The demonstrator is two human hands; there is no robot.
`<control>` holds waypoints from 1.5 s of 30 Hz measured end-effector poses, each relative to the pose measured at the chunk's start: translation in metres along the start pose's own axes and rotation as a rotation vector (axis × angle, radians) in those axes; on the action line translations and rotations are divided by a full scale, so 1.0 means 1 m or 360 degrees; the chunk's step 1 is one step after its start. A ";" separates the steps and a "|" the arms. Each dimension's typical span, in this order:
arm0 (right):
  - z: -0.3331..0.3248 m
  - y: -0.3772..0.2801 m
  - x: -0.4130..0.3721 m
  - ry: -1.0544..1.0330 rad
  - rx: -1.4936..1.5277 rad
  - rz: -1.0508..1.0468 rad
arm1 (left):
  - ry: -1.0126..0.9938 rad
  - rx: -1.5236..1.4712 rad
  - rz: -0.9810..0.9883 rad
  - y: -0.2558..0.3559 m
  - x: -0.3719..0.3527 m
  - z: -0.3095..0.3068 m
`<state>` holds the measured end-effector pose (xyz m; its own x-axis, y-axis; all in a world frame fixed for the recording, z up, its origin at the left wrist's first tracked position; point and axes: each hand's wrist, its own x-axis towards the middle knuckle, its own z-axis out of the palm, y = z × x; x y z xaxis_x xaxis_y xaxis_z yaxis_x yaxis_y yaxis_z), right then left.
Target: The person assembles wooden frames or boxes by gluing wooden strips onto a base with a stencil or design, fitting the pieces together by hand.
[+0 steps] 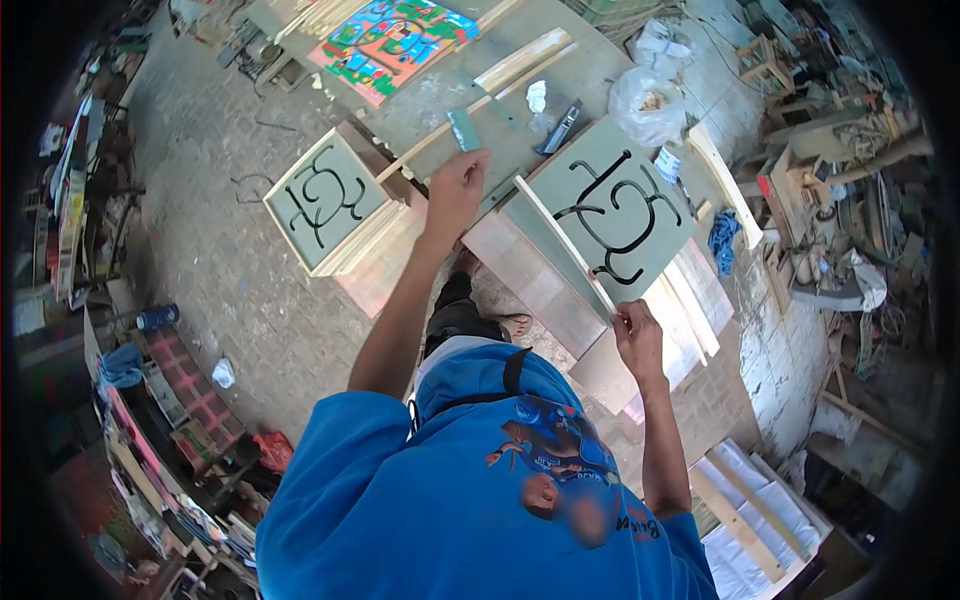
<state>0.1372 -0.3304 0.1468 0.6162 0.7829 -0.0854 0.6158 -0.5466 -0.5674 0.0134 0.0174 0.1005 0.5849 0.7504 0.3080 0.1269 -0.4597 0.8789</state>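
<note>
A grey-green board (548,187) with a black curved design lies in front of me. Along its near-left side runs a thin pale wooden strip (560,236). My right hand (641,343) is closed, its fingertips pinching the near end of that strip. Past the strip's far end, my left hand (458,190) is raised with its fingers curled together; I cannot tell what, if anything, they hold. Just beyond those fingers is a small teal block (464,130). A dark tool (560,128) rests on the table at the board's far edge.
To the left, a wood-framed board (290,178) with a similar design tops a stack. A colourful painted panel (360,75), wooden strips (525,60) and a clear plastic bag (645,105) are on the worktable (560,20). Blue cord (724,242) lies at right.
</note>
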 end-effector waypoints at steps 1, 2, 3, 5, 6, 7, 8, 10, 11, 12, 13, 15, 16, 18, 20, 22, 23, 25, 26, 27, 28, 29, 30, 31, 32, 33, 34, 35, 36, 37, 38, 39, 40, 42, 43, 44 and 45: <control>0.004 0.003 -0.003 0.0002 0.0007 0.0006 | 0.0115 -0.0121 -0.0153 -0.006 -0.013 0.004; 0.006 0.006 -0.005 -0.0011 0.0004 -0.0014 | 0.0137 -0.0115 -0.0160 -0.011 -0.024 0.009; 0.008 0.008 -0.007 -0.0010 -0.0013 -0.0026 | 0.0097 -0.0179 -0.0228 -0.015 -0.036 0.014; 0.012 0.012 -0.011 -0.0016 -0.0030 -0.0044 | 0.0068 -0.0298 -0.0339 -0.015 -0.054 0.023; 0.013 0.014 -0.012 -0.0018 -0.0056 -0.0047 | 0.0079 -0.0296 -0.0342 -0.015 -0.061 0.027; 0.013 0.014 -0.012 -0.0019 -0.0081 -0.0049 | 0.0086 -0.0280 -0.0355 -0.014 -0.066 0.030; 0.012 0.013 -0.012 -0.0022 -0.0083 -0.0059 | 0.0092 -0.0263 -0.0368 -0.014 -0.069 0.033; 0.012 0.012 -0.013 -0.0027 -0.0095 -0.0033 | 0.0091 -0.0245 -0.0342 -0.013 -0.071 0.037; 0.012 0.014 -0.013 -0.0027 -0.0095 -0.0035 | 0.0077 -0.0226 -0.0316 -0.012 -0.072 0.038; 0.013 0.017 -0.013 -0.0010 -0.0107 -0.0053 | 0.0076 -0.0224 -0.0316 -0.011 -0.073 0.038; 0.014 0.018 -0.013 0.0008 -0.0118 -0.0070 | 0.0070 -0.0168 -0.0303 -0.010 -0.072 0.037; 0.015 0.019 -0.014 0.0014 -0.0120 -0.0078 | 0.0062 -0.0109 -0.0289 -0.007 -0.070 0.035; 0.015 0.020 -0.014 0.0020 -0.0124 -0.0088 | 0.0024 0.0096 -0.0175 -0.008 -0.070 0.032; 0.016 0.020 -0.013 0.0039 -0.0147 -0.0103 | -0.0015 0.0301 -0.0058 -0.009 -0.068 0.031; 0.018 0.021 -0.013 0.0057 -0.0169 -0.0119 | -0.0002 0.0307 -0.0066 -0.010 -0.066 0.030; 0.019 0.023 -0.013 0.0056 -0.0207 -0.0104 | 0.0017 0.0289 -0.0022 -0.015 -0.066 0.031; 0.020 0.023 -0.013 0.0056 -0.0205 -0.0103 | 0.0036 0.0270 0.0022 -0.018 -0.066 0.032; 0.021 0.024 -0.014 0.0053 -0.0195 -0.0081 | 0.0063 0.0273 0.0020 -0.021 -0.067 0.037; 0.022 0.025 -0.014 0.0052 -0.0194 -0.0078 | 0.0091 0.0274 0.0017 -0.022 -0.068 0.040; 0.023 0.026 -0.015 0.0081 -0.0190 -0.0097 | 0.0088 0.0273 0.0017 -0.023 -0.069 0.041; 0.024 0.027 -0.014 0.0111 -0.0188 -0.0116 | 0.0066 0.0274 -0.0009 -0.022 -0.068 0.041; 0.023 0.027 -0.014 0.0113 -0.0189 -0.0115 | 0.0044 0.0275 -0.0034 -0.021 -0.067 0.042; 0.023 0.028 -0.014 0.0104 -0.0172 -0.0089 | 0.0044 0.0274 -0.0034 -0.021 -0.067 0.042; 0.024 0.027 -0.015 0.0095 -0.0154 -0.0063 | 0.0015 0.0267 -0.0046 -0.020 -0.067 0.042; 0.024 0.027 -0.015 0.0094 -0.0154 -0.0063 | -0.0014 0.0261 -0.0058 -0.019 -0.067 0.042; 0.025 0.028 -0.015 0.0104 -0.0145 -0.0070 | -0.0014 0.0261 -0.0058 -0.018 -0.067 0.041; 0.025 0.027 -0.014 0.0115 -0.0136 -0.0078 | -0.0012 0.0254 -0.0062 -0.017 -0.066 0.041; 0.025 0.027 -0.014 0.0116 -0.0136 -0.0076 | -0.0011 0.0247 -0.0067 -0.017 -0.066 0.041; 0.025 0.026 -0.014 0.0104 -0.0137 -0.0061 | -0.0014 0.0247 -0.0068 -0.016 -0.066 0.041; 0.025 0.025 -0.014 0.0092 -0.0137 -0.0047 | -0.0015 0.0246 -0.0081 -0.017 -0.066 0.040; 0.025 0.025 -0.013 0.0090 -0.0136 -0.0047 | -0.0015 0.0245 -0.0095 -0.017 -0.066 0.040; 0.025 0.025 -0.013 0.0082 -0.0133 -0.0051 | -0.0016 0.0246 -0.0096 -0.017 -0.066 0.039; 0.025 0.025 -0.013 0.0073 -0.0130 -0.0056 | -0.0018 0.0254 -0.0090 -0.018 -0.067 0.039; 0.027 0.026 -0.013 0.0069 -0.0119 -0.0053 | -0.0019 0.0262 -0.0085 -0.020 -0.067 0.039; 0.028 0.026 -0.013 0.0067 -0.0109 -0.0051 | -0.0013 0.0273 -0.0082 -0.021 -0.067 0.040; 0.028 0.026 -0.013 0.0067 -0.0108 -0.0050 | -0.0008 0.0285 -0.0079 -0.022 -0.067 0.040; 0.027 0.025 -0.013 0.0059 -0.0105 -0.0031 | -0.0009 0.0285 -0.0081 -0.023 -0.068 0.040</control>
<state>0.1312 -0.3462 0.1115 0.6208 0.7828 -0.0436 0.6583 -0.5507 -0.5132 0.0028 -0.0419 0.0453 0.5787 0.7722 0.2624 0.2965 -0.4989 0.8143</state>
